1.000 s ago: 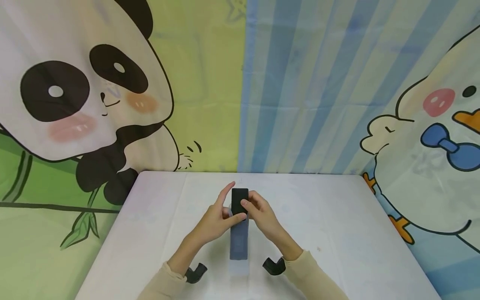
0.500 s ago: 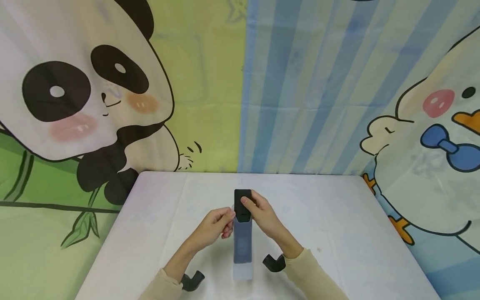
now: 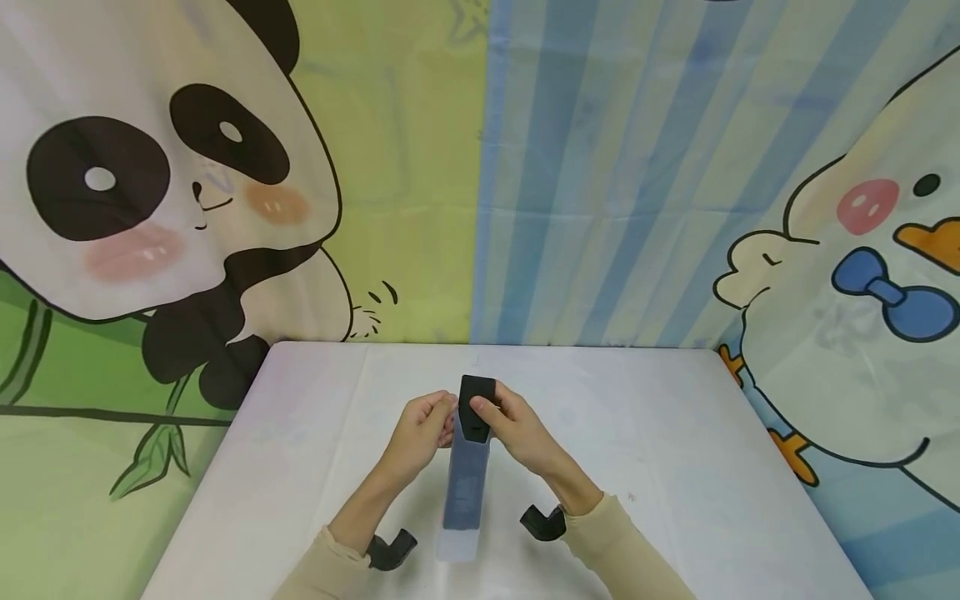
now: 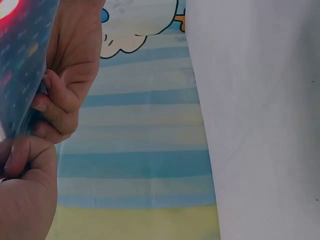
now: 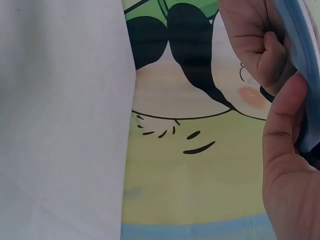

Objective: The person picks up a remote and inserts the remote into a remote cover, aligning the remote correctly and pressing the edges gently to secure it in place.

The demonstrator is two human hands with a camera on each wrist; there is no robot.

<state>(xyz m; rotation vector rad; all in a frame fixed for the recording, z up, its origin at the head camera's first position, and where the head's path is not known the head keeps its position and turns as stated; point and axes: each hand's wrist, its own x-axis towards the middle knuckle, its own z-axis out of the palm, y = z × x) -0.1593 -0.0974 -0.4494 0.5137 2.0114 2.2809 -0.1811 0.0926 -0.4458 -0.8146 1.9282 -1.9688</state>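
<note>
A long narrow blue package (image 3: 466, 487) with a black top part (image 3: 476, 392) and a pale translucent lower end hangs over the middle of the table. My right hand (image 3: 525, 429) holds it by the black part, thumb across the front and fingers behind. At the package's upper left edge, my left hand (image 3: 418, 429) has curled fingers and pinches the edge. In the left wrist view the glossy blue package (image 4: 22, 60) shows small printed marks and a red glare. The right wrist view shows the package (image 5: 305, 55) nearly edge-on, between the right thumb and the left hand.
A white-covered table (image 3: 600, 400) lies beneath the hands. Black curved wrist mounts (image 3: 543, 523) sit by both sleeves. Behind the table hangs a cloth backdrop (image 3: 405, 167) with a printed panda, a duck and blue stripes.
My left hand has gone from spread fingers around the package to curled fingers at its upper left edge. The package now tilts, its lower end shifted left; the right hand keeps its hold.
</note>
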